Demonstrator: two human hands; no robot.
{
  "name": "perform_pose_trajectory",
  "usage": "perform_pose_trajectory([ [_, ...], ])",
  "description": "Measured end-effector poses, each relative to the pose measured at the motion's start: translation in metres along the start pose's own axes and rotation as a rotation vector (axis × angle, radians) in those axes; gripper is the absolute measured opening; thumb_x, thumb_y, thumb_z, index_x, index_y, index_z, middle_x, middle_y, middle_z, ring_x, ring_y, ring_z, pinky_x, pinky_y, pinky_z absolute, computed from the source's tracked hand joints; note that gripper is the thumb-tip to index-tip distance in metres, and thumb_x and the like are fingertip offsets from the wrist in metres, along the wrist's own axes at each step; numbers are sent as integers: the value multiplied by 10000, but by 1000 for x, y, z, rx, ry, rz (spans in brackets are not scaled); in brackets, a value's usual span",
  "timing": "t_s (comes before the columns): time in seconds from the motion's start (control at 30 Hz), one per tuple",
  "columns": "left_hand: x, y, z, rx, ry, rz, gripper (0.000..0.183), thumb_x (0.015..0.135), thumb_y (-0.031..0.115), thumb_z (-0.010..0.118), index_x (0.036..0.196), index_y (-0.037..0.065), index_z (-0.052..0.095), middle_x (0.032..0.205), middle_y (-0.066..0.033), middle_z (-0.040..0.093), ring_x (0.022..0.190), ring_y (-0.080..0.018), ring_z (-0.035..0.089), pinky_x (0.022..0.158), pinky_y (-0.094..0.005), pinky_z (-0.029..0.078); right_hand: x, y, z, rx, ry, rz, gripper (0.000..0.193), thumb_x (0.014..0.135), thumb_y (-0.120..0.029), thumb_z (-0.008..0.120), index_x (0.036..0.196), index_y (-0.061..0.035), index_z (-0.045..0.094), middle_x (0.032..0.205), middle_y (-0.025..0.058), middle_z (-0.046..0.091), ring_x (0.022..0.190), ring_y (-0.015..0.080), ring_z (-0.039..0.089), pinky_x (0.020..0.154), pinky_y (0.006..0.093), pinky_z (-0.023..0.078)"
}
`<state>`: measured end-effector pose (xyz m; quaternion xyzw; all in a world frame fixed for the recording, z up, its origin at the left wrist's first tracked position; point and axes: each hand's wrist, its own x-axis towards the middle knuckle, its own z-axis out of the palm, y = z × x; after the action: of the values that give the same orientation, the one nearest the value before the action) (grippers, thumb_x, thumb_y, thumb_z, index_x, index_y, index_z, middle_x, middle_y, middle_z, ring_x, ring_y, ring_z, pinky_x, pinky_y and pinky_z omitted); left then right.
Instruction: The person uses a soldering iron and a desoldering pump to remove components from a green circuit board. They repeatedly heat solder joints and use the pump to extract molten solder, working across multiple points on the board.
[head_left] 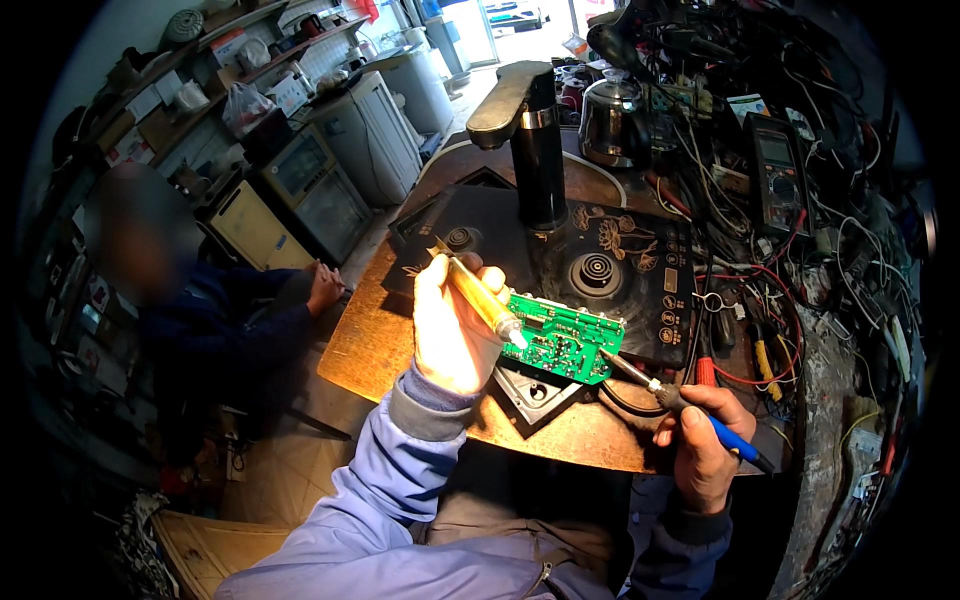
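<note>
My left hand (455, 335) is closed round a slim yellow tube (480, 296) with a pale, bright nozzle pointing down to the right. Just past that nozzle lies a green circuit board (565, 343), tilted, its soldered side showing. Whether my left fingers also support the board from behind is hidden. In my right hand (708, 440) is a soldering iron (715, 425) with a blue handle and a dark collar, gripped like a pen. Its metal tip reaches the right edge of the board; contact there is too small to tell.
Behind the board stands a black hob-like panel (650, 270) with a tall black spout (537, 165). A glass kettle (612, 120) is at the back. To the right lie a multimeter (780, 175), yellow-handled pliers (767, 360) and tangled wires. Another person (230, 310) sits at the left.
</note>
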<state>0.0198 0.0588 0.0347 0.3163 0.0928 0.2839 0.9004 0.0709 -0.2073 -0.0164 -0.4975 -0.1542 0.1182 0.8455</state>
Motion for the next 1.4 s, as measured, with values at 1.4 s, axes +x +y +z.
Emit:
perform_pose_trajectory([
  [1.4, -3, -6, -4, -84, -266, 95, 327, 973, 376, 498, 1031, 57, 539, 869, -101, 578, 772, -204, 561, 720, -305, 493, 5, 13, 117, -165, -44, -396, 375, 830, 125, 621, 1180, 4, 568, 963, 84, 610, 808, 144, 633, 747, 252, 537],
])
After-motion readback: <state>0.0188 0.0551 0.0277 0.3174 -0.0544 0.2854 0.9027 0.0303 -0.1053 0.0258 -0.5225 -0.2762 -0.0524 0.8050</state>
